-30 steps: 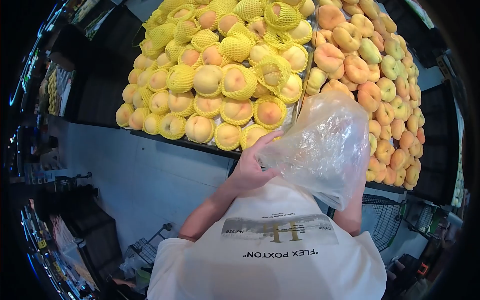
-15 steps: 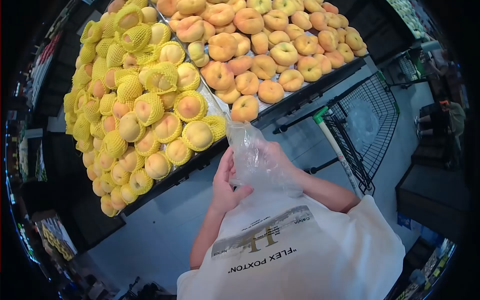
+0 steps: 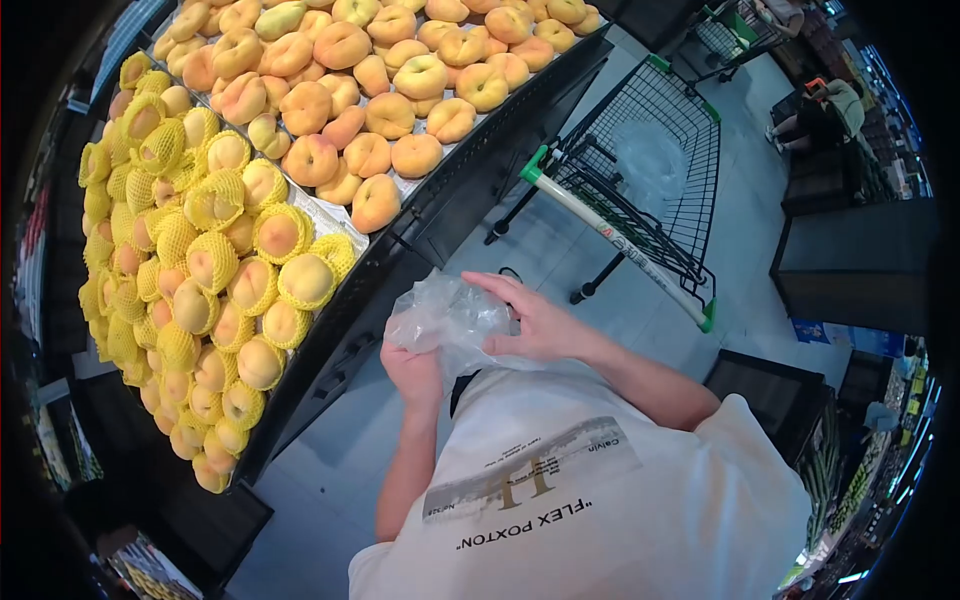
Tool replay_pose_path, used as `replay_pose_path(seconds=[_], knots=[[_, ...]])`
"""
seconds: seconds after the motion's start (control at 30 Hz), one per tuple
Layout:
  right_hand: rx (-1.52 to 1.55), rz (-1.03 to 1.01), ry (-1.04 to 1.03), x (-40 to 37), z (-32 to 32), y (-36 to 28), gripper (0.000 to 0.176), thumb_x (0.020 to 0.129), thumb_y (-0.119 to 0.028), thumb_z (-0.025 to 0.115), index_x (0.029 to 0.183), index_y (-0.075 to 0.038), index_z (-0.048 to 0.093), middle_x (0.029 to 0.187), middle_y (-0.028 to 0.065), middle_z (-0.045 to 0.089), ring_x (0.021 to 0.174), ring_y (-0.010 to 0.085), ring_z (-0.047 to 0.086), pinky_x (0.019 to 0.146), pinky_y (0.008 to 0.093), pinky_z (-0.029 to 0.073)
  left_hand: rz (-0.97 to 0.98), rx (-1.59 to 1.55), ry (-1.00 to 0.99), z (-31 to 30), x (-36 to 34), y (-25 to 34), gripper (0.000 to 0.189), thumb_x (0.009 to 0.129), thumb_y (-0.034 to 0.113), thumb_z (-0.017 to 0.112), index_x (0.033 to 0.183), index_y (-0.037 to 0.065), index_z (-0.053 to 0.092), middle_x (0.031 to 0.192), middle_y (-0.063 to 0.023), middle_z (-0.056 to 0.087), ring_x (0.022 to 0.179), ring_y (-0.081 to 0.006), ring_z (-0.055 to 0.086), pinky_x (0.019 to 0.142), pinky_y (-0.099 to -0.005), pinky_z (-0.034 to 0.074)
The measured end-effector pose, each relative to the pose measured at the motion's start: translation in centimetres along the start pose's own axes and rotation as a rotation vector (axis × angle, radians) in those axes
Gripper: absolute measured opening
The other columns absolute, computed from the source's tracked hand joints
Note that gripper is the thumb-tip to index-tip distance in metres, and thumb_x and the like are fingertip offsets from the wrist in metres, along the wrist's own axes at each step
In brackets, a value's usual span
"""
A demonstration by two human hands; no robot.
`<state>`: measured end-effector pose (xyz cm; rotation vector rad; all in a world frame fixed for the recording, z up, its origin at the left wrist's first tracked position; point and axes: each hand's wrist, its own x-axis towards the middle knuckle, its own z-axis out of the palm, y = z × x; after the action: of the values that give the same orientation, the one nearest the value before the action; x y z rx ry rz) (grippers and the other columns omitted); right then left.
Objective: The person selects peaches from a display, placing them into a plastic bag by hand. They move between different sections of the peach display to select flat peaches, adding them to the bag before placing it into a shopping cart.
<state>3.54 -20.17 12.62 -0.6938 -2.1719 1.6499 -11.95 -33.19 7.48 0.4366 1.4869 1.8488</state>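
Observation:
A crumpled clear plastic bag (image 3: 455, 310) is held between my two hands, just in front of my white shirt. My left hand (image 3: 412, 368) grips its left side, the fingers mostly covered by the film. From the right, my right hand (image 3: 530, 318) closes on the bag with thumb and fingers. Beyond the hands lies a display of flat peaches (image 3: 390, 115) without wrapping. To its left are round peaches (image 3: 255, 285) in yellow foam nets.
A shopping cart (image 3: 640, 190) with a green-tipped handle stands to the right, a clear plastic bag (image 3: 650, 165) inside it. The display's dark edge (image 3: 400, 235) runs diagonally ahead of me. A person (image 3: 825, 115) sits at the far right.
The bag has gone from a long upright shape to a bunched, wider one, lower and away from the peaches. My view has turned right, bringing more of the cart into sight.

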Motion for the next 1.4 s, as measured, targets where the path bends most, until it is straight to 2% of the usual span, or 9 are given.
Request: replay_pose_path(seconds=[0.13, 0.27, 0.47, 0.57, 0.8, 0.9, 1.07, 1.23, 1.4], knots=[[0.185, 0.104, -0.065, -1.7, -0.7, 1.0, 0.072, 0.087, -0.010, 0.075, 0.149, -0.011, 0.038, 0.123, 0.0149, 0.065, 0.115, 0.0224, 0.063, 0.099, 0.0363, 0.048, -0.003, 0.037, -0.151, 4.1, 0.9, -0.6, 0.030, 0.084, -0.006, 0.071, 0.112, 0.001, 0.066, 0.107, -0.0039, 0.069, 0.098, -0.0115, 0.065, 0.090, -0.0275, 0.051], [0.238, 0.268, 0.130, -3.4, -8.0, 4.9, 0.051, 0.083, 0.005, 0.069, 0.131, -0.005, 0.058, 0.113, 0.0070, 0.069, 0.105, 0.0118, 0.063, 0.091, 0.0268, 0.050, 0.033, 0.040, -0.382, 9.7, 2.1, -3.0, 0.028, 0.084, -0.005, 0.070, 0.111, 0.000, 0.066, 0.110, -0.0039, 0.068, 0.102, -0.0119, 0.064, 0.091, -0.0275, 0.051], [0.050, 0.214, 0.844, -8.3, -25.1, 10.6, 0.044, 0.086, 0.010, 0.062, 0.128, -0.003, 0.062, 0.117, 0.0063, 0.068, 0.105, 0.0125, 0.064, 0.092, 0.0267, 0.050, 0.450, 0.618, -0.484, 20.6, 7.3, -7.9, 0.029, 0.081, 0.002, 0.075, 0.109, 0.005, 0.068, 0.116, -0.0106, 0.068, 0.113, -0.0263, 0.065, 0.099, -0.0364, 0.051], [-0.003, 0.199, 0.977, -10.6, -31.8, 14.7, 0.046, 0.088, 0.007, 0.064, 0.133, -0.002, 0.058, 0.121, 0.0100, 0.067, 0.110, 0.0166, 0.064, 0.096, 0.0296, 0.050, 0.704, 0.910, -0.466, 25.3, 10.2, -11.0, 0.033, 0.080, 0.012, 0.077, 0.111, 0.005, 0.067, 0.125, -0.0157, 0.064, 0.123, -0.0346, 0.058, 0.104, -0.0432, 0.047], [-0.743, 0.210, 0.590, -12.4, -38.0, 29.4, 0.062, 0.092, -0.010, 0.068, 0.149, -0.004, 0.044, 0.143, 0.0263, 0.051, 0.135, 0.0399, 0.047, 0.113, 0.0457, 0.036, 0.617, 1.411, -0.503, 30.0, 13.0, -14.1, 0.063, 0.083, 0.044, 0.073, 0.129, 0.004, 0.061, 0.138, -0.0180, 0.055, 0.136, -0.0340, 0.047, 0.113, -0.0457, 0.036], [-0.807, 0.259, 0.604, -12.4, -36.7, 26.3, 0.064, 0.091, -0.015, 0.069, 0.148, -0.002, 0.044, 0.145, 0.0253, 0.048, 0.137, 0.0429, 0.042, 0.115, 0.0476, 0.033, 0.621, 1.466, -0.503, 30.6, 13.4, -14.0, 0.067, 0.083, 0.045, 0.072, 0.133, 0.003, 0.058, 0.140, -0.0184, 0.054, 0.135, -0.0343, 0.047, 0.112, -0.0457, 0.037], [-0.296, 0.215, 0.326, -12.6, -32.8, 22.4, 0.062, 0.088, -0.017, 0.073, 0.141, 0.002, 0.048, 0.148, 0.0239, 0.044, 0.138, 0.0411, 0.041, 0.114, 0.0476, 0.033, 0.525, 1.555, -0.529, 33.7, 13.7, -13.7, 0.070, 0.085, 0.048, 0.069, 0.137, 0.004, 0.056, 0.143, -0.0177, 0.051, 0.136, -0.0358, 0.046, 0.111, -0.0459, 0.038], [-0.717, 0.034, 0.194, -10.4, -30.0, 18.6, 0.080, 0.077, -0.013, 0.081, 0.146, -0.002, 0.043, 0.156, 0.0236, 0.029, 0.141, 0.0432, 0.034, 0.114, 0.0507, 0.035, 0.436, 1.598, -0.564, 36.7, 15.0, -13.8, 0.073, 0.086, 0.050, 0.068, 0.140, 0.004, 0.053, 0.146, -0.0171, 0.048, 0.131, -0.0366, 0.050, 0.106, -0.0477, 0.043], [-0.807, 0.134, 0.233, -9.2, -30.4, 19.9, 0.091, 0.067, -0.010, 0.087, 0.146, -0.004, 0.042, 0.159, 0.0262, 0.016, 0.143, 0.0476, 0.027, 0.115, 0.0541, 0.034, 0.307, 1.641, -0.580, 40.3, 16.1, -13.6, 0.074, 0.086, 0.053, 0.067, 0.139, 0.004, 0.053, 0.147, -0.0150, 0.048, 0.127, -0.0381, 0.052, 0.101, -0.0478, 0.048]])
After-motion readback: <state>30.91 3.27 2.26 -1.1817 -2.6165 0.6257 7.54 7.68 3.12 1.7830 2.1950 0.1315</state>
